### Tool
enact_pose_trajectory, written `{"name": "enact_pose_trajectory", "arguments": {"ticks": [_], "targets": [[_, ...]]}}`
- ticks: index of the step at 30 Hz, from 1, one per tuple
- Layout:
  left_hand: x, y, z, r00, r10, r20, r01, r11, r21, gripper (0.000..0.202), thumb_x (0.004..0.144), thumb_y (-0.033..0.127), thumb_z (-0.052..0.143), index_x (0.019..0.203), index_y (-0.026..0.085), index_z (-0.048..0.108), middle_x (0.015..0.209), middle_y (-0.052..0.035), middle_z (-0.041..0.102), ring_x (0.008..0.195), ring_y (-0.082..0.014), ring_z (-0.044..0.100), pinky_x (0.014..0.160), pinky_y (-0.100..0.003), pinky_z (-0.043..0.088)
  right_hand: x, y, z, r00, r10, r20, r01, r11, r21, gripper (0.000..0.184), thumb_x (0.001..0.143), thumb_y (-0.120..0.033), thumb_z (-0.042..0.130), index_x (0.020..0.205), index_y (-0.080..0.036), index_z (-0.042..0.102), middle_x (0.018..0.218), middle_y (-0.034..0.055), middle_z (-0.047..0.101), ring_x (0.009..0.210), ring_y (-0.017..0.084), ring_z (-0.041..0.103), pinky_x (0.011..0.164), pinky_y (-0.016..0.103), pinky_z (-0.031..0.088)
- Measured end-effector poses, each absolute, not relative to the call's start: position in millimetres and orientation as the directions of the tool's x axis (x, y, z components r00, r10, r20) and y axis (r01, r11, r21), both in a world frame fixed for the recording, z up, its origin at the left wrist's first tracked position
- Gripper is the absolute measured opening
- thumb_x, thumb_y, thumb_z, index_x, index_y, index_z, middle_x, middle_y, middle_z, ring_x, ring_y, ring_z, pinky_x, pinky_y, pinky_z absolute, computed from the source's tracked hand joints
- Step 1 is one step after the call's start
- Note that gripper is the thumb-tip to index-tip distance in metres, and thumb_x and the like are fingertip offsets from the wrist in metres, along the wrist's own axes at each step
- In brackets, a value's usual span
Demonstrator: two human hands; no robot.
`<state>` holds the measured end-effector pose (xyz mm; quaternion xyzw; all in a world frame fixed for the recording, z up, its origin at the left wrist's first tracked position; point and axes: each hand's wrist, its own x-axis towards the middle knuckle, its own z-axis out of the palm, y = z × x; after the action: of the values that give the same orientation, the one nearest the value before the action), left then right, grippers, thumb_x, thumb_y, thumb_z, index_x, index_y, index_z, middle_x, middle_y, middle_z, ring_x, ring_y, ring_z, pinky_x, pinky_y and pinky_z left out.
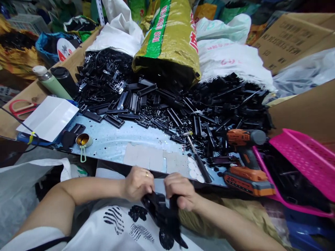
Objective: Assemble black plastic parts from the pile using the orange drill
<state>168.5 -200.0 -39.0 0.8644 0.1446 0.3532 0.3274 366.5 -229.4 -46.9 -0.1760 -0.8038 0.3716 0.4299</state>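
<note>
My left hand (pixel 138 184) and my right hand (pixel 181 191) are close together in front of my body, just below the table's front edge. Between them is a black plastic part (pixel 163 212), blurred, so its exact kind is unclear. The fingers of both hands are closed on its upper end, the left on one side and the right on the other. Its lower end hangs in front of my white printed shirt (pixel 117 223). On the table edge ahead lie flat grey pads (pixel 143 157) and a hammer (pixel 197 158) with a black handle.
Black parts (pixel 146 101) are heaped across the table, spilling from a yellow sack (pixel 170 38) and white sacks. An orange cordless drill (pixel 246 157) and a pink basket (pixel 306 160) stand at right. A brass-coloured cup (pixel 84 140), scissors (pixel 22 108) and bottles (pixel 52 82) are at left.
</note>
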Motion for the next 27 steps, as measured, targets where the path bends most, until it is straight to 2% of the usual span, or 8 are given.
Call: {"name": "enact_pose_trajectory", "arguments": {"ticks": [2,5,7,11,14,17,21,27], "targets": [[175.4,-216.7,-41.3,0.620,0.530,0.578,-0.006,-0.734,0.679,0.078,0.092,0.053,-0.007,0.063,0.018,0.057,0.053,-0.0060,0.052,0.051,-0.0134,0.051,0.053,-0.028,0.042,333.9,-231.9,-62.9,-0.380,0.693,0.613,-0.040,0.650,-0.759,0.054,0.088,-0.066,0.019,0.073,-0.024,0.050,0.058,0.0022,0.047,0.050,0.015,0.047,0.052,0.030,0.039],[181.2,-219.8,-68.2,0.533,0.533,0.657,0.138,-0.821,0.554,0.083,0.090,0.061,-0.005,0.080,0.018,0.066,0.069,-0.0101,0.061,0.066,-0.0169,0.057,0.061,-0.031,0.045,296.3,-209.3,-90.3,0.016,0.845,0.535,0.291,0.508,-0.811,0.057,0.086,-0.067,0.013,0.098,-0.026,0.050,0.090,0.0098,0.051,0.081,0.022,0.054,0.071,0.038,0.047],[180.4,-205.0,-91.7,0.517,0.499,0.695,0.272,-0.866,0.419,0.084,0.087,0.068,0.000,0.101,0.019,0.067,0.084,-0.0124,0.064,0.080,-0.0202,0.059,0.069,-0.033,0.047,293.6,-177.2,-98.1,0.089,0.862,0.498,0.449,0.412,-0.793,0.048,0.089,-0.056,0.015,0.114,-0.026,0.044,0.110,0.0122,0.047,0.103,0.025,0.050,0.083,0.042,0.044],[181.6,-138.8,-124.9,0.581,0.613,0.536,0.591,-0.770,0.241,0.081,0.083,0.074,0.014,0.120,0.018,0.060,0.096,-0.0153,0.063,0.081,-0.0224,0.056,0.071,-0.034,0.045,346.3,-87.5,-93.0,-0.173,0.905,0.389,0.783,0.366,-0.502,0.039,0.087,-0.038,0.041,0.122,-0.021,0.045,0.125,0.0139,0.048,0.120,0.029,0.039,0.097,0.046,0.032],[189.9,-78.9,-128.7,0.620,0.758,0.202,0.742,-0.651,0.164,0.072,0.084,0.068,0.034,0.118,0.010,0.060,0.093,-0.0190,0.062,0.092,-0.0281,0.055,0.077,-0.037,0.043,401.6,-21.6,-92.9,0.063,0.955,0.291,0.971,0.009,-0.240,0.048,0.087,-0.034,0.045,0.129,-0.011,0.041,0.127,0.0208,0.048,0.117,0.033,0.039,0.094,0.048,0.032],[189.5,-33.4,-117.5,0.456,0.866,0.206,0.867,-0.484,0.115,0.053,0.090,0.048,0.044,0.128,0.011,0.049,0.116,-0.0191,0.056,0.113,-0.0308,0.045,0.095,-0.042,0.034,438.7,16.5,-96.9,0.130,0.983,0.126,0.985,-0.113,-0.129,0.055,0.082,-0.029,0.052,0.130,-0.006,0.040,0.109,0.0215,0.057,0.107,0.032,0.047,0.085,0.043,0.039],[151.7,11.9,-99.0,0.140,0.956,0.258,0.969,-0.186,0.165,0.033,0.093,0.023,0.035,0.121,0.013,0.049,0.121,-0.0167,0.052,0.115,-0.0286,0.043,0.094,-0.039,0.035,441.8,3.5,-92.6,0.031,0.971,0.236,0.937,0.054,-0.345,0.057,0.077,-0.031,0.059,0.128,-0.013,0.042,0.113,0.0159,0.056,0.100,0.026,0.053,0.082,0.037,0.044],[78.8,95.0,-90.1,-0.320,0.927,0.195,0.929,0.267,0.257,0.034,0.087,0.009,0.035,0.118,0.005,0.047,0.123,-0.0226,0.048,0.115,-0.0310,0.042,0.090,-0.040,0.038,382.9,-94.9,-103.1,-0.153,0.958,0.244,0.507,0.288,-0.813,0.047,0.074,-0.049,0.064,0.108,-0.022,0.045,0.105,0.0090,0.059,0.092,0.023,0.060,0.078,0.038,0.051]]}}
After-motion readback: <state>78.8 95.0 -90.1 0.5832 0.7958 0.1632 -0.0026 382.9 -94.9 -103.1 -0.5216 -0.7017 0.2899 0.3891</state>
